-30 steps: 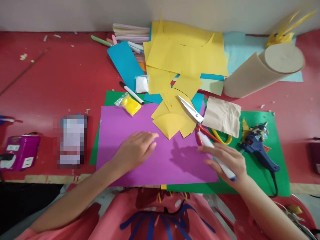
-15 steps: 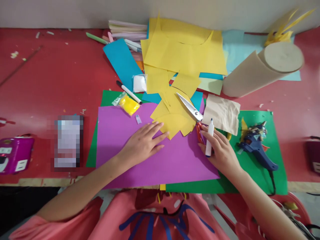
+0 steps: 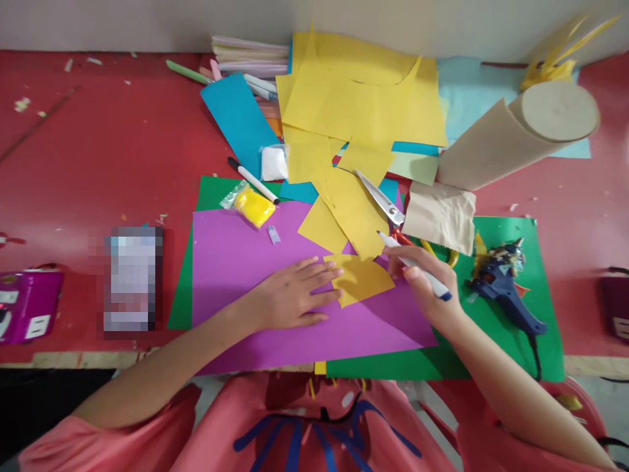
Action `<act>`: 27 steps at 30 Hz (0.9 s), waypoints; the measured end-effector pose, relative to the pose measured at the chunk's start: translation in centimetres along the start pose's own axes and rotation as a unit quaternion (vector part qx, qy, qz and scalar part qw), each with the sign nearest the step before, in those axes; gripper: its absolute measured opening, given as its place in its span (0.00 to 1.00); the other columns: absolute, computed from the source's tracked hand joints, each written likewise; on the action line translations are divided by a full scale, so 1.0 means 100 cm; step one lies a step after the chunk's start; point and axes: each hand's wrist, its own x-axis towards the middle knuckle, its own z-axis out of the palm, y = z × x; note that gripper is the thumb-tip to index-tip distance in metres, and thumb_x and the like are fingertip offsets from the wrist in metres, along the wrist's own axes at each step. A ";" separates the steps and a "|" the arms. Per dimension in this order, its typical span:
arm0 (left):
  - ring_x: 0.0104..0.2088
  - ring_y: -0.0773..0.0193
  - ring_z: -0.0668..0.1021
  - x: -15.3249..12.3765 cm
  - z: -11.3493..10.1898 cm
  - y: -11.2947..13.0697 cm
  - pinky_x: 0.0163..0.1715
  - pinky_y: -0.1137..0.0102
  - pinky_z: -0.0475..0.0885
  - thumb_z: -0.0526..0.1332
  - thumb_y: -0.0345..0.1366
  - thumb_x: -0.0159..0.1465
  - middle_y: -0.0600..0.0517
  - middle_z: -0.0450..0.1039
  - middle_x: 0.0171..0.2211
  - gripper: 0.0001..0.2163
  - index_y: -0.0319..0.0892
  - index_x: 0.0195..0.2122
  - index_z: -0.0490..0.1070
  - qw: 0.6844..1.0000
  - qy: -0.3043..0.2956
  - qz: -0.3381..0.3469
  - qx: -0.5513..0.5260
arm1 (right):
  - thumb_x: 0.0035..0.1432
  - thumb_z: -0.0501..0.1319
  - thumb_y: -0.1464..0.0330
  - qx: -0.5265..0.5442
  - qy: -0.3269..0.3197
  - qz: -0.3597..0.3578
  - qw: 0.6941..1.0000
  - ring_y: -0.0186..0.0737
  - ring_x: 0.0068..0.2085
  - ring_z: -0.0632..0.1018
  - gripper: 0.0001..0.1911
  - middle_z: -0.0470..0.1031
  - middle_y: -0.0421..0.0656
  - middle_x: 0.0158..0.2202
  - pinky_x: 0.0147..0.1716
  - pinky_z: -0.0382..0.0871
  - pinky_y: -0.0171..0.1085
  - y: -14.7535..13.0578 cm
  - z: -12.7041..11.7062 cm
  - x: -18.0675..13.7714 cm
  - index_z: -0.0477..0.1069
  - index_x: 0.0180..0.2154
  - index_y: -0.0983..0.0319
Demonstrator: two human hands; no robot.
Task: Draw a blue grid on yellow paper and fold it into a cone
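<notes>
My left hand (image 3: 295, 295) lies flat on the purple sheet (image 3: 221, 255), its fingers stretched out over the left edge of a small yellow paper piece (image 3: 364, 278). In my right hand (image 3: 426, 282) is a white marker (image 3: 417, 267), tilted with its uncapped dark tip up and left, above the yellow paper. Just beyond that hand lie scissors (image 3: 383, 200) with red handles and slightly parted blades, on more yellow paper cutouts (image 3: 351, 206). A crumpled beige paper piece (image 3: 439, 216) is beside the scissors.
A blue glue gun (image 3: 508, 295) rests on a green sheet (image 3: 545, 341) at right. A beige roll (image 3: 515, 137) stands behind it. Left of the cutouts are a yellow clay packet (image 3: 254, 206), a white packet (image 3: 274, 164) and another marker (image 3: 253, 180). A blurred phone (image 3: 132, 282) lies far left.
The small yellow piece has come toward me, apart from the other cutouts. My right hand has turned the marker from upright to a slanted writing grip. The scissors have shifted slightly right.
</notes>
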 end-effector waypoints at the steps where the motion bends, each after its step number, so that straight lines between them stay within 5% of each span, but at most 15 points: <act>1: 0.63 0.53 0.65 0.000 0.001 0.000 0.65 0.55 0.57 0.56 0.43 0.67 0.44 0.64 0.62 0.19 0.46 0.57 0.68 1.000 0.005 0.001 0.003 | 0.67 0.53 0.57 0.062 -0.017 0.030 0.997 0.39 0.34 0.77 0.18 0.77 0.44 0.36 0.35 0.73 0.39 -0.003 0.004 0.004 0.71 0.51 0.57; 4: 0.61 0.53 0.68 -0.002 0.002 -0.001 0.63 0.56 0.59 0.56 0.43 0.68 0.45 0.67 0.60 0.18 0.46 0.58 0.68 1.000 0.014 0.003 0.007 | 0.65 0.56 0.56 0.151 -0.080 0.087 0.981 0.40 0.39 0.78 0.19 0.77 0.46 0.41 0.40 0.73 0.39 -0.009 0.019 0.019 0.72 0.50 0.60; 8: 0.61 0.55 0.69 -0.004 0.001 -0.002 0.63 0.58 0.60 0.56 0.42 0.68 0.46 0.69 0.59 0.18 0.47 0.58 0.68 1.000 0.020 -0.002 -0.001 | 0.65 0.55 0.56 0.180 -0.125 0.100 0.971 0.33 0.28 0.74 0.17 0.75 0.42 0.32 0.29 0.69 0.34 -0.007 0.037 0.033 0.74 0.43 0.61; 13: 0.60 0.55 0.71 -0.004 -0.002 -0.005 0.62 0.59 0.63 0.56 0.41 0.68 0.48 0.71 0.58 0.17 0.45 0.56 0.71 0.999 0.033 0.003 -0.012 | 0.66 0.55 0.57 0.172 -0.127 0.099 0.972 0.35 0.32 0.77 0.18 0.76 0.43 0.33 0.30 0.70 0.35 0.002 0.047 0.036 0.74 0.44 0.62; 20: 0.56 0.56 0.73 -0.006 -0.005 -0.013 0.60 0.57 0.65 0.55 0.39 0.68 0.45 0.73 0.55 0.16 0.41 0.54 0.72 0.998 0.058 -0.024 -0.011 | 0.60 0.60 0.64 0.122 -0.112 0.110 0.980 0.32 0.24 0.73 0.09 0.74 0.40 0.25 0.23 0.65 0.33 -0.001 0.045 0.040 0.70 0.37 0.63; 27: 0.55 0.54 0.72 -0.007 -0.007 -0.017 0.58 0.55 0.67 0.56 0.39 0.68 0.45 0.72 0.55 0.16 0.42 0.55 0.71 0.997 0.058 -0.050 -0.004 | 0.59 0.61 0.62 0.042 -0.068 0.077 0.994 0.31 0.23 0.72 0.13 0.73 0.40 0.22 0.22 0.63 0.32 -0.001 0.047 0.043 0.70 0.27 0.64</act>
